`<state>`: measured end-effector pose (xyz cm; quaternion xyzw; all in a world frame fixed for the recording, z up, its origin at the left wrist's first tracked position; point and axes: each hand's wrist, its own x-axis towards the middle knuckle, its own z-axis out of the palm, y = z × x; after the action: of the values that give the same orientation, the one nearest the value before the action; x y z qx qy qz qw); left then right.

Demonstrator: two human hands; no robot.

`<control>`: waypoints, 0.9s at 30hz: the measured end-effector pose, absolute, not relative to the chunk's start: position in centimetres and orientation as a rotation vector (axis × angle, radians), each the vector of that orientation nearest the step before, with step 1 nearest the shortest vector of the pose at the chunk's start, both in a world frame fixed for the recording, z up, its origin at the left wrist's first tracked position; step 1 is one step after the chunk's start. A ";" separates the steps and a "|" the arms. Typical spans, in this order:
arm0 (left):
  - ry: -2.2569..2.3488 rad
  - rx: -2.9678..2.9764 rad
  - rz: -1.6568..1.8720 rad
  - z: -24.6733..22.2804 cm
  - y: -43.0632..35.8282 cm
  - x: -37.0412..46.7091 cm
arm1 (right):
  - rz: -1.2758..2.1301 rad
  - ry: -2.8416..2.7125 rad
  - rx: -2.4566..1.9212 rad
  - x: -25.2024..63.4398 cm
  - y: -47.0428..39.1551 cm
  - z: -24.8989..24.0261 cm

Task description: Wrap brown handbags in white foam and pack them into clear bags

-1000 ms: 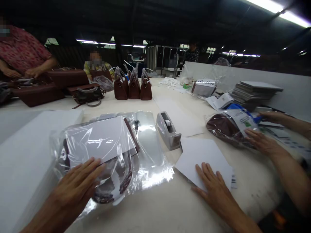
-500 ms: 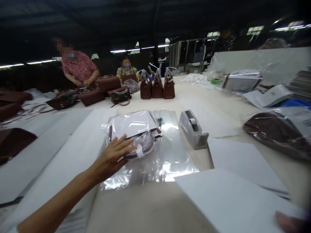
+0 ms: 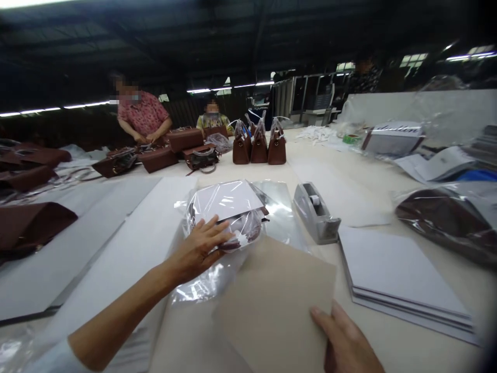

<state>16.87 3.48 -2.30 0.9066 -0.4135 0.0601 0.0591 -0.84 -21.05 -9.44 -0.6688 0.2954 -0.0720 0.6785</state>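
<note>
My left hand (image 3: pixel 204 246) rests with spread fingers on the near side of a plastic-wrapped bag (image 3: pixel 244 230), which has a white sheet (image 3: pixel 227 199) on top under the clear film. That bundle lies on flat clear plastic sleeves (image 3: pixel 281 197). My right hand (image 3: pixel 345 334) pinches the right edge of a beige-grey board (image 3: pixel 281 300) between thumb and fingers. The board is tilted, in front of the bundle, and covers part of the sleeves. Right of the bundle stands a grey tape dispenser (image 3: pixel 316 215).
A stack of white boards (image 3: pixel 404 274) lies at the right, beside a bagged brown item (image 3: pixel 438 215). Three upright brown bags (image 3: pixel 259 147) stand farther back. More brown bags (image 3: pixel 157 158) are at the left, near a person in a pink top (image 3: pixel 143 116). Long white sheets (image 3: pixel 128 248) cover the left.
My right hand has come in from the lower right corner with the board, which now shows its beige side nearer the bundle. My left hand stays on the bundle. The view has shifted slightly.
</note>
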 end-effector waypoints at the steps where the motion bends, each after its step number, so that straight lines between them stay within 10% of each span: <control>1: -1.252 2.744 0.206 -2.5 3.5 16.9 | -0.139 0.666 -1.450 -0.3 -20.8 -9.5; 27: -1.197 2.698 0.294 -1.8 2.0 16.6 | -0.275 0.670 -0.914 8.4 -12.9 -8.8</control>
<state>16.57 2.00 -1.76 0.9061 -0.4019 0.0988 0.0877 8.43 -12.87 -8.84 -0.4314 0.3165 -0.1300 0.8347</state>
